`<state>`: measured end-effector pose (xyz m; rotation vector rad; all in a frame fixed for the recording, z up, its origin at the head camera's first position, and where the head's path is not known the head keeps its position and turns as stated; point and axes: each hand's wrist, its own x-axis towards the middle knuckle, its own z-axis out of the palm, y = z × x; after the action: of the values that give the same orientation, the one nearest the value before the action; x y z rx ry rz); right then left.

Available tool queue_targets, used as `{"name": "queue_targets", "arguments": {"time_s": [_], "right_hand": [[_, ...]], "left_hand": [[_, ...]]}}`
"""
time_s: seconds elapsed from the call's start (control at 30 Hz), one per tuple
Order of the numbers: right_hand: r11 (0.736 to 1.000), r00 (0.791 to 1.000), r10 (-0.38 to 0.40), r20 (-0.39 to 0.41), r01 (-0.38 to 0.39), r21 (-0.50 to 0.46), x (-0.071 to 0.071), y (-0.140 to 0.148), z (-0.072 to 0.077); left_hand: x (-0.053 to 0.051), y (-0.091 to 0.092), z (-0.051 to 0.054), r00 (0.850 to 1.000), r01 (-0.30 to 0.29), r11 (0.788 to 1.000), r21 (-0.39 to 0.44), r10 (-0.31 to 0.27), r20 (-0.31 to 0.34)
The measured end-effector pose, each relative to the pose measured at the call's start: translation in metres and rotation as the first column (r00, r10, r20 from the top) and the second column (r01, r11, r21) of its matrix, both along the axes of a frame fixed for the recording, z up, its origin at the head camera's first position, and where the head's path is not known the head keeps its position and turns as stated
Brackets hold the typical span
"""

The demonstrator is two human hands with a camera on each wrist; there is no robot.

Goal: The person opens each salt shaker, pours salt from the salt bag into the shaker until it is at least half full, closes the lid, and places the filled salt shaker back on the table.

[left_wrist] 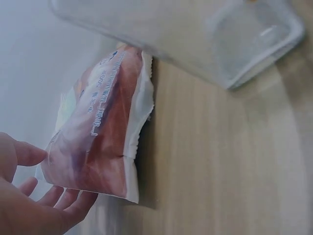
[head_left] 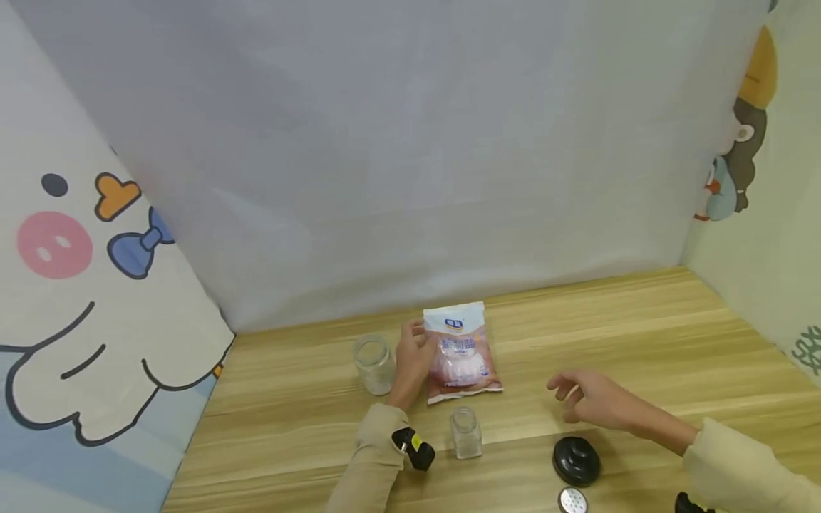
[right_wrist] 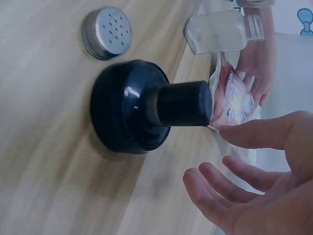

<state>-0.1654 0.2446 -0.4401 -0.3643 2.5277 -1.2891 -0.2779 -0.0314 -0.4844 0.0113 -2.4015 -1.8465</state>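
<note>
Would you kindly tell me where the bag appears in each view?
Head: bag below and slightly right of centre.
Left wrist: bag left of centre.
Right wrist: bag right of centre.
Shared landmark: the left hand, at the bag's edge in all three.

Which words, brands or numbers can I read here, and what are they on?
"精制盐", probably: large blue characters on the front of the bag.
Blue oval logo above them: too small to read.
Side print and other small print on the bag: too blurred.
No other lettering shows.

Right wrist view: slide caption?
Empty right hand near a black knobbed lid, with a perforated metal cap beside it.
</note>
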Motion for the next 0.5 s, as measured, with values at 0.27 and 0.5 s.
{"name": "queue_targets", "arguments": {"time_s": [0.27, 0.5], "right_hand": [[1.000, 0.991, -0.014, 0.137, 0.016, -0.016, -0.034, -0.028, 0.005], [0.999, 0.981, -0.025, 0.191, 0.030, -0.021, -0.057, -0.058, 0.001]], "left_hand": [[-0.013, 0.006, 0.003, 0.998, -0.057, 0.998, -0.006, 0.057, 0.019], [-0.021, 0.007, 0.008, 0.996, -0.076, 0.997, -0.027, 0.077, 0.049]]}}
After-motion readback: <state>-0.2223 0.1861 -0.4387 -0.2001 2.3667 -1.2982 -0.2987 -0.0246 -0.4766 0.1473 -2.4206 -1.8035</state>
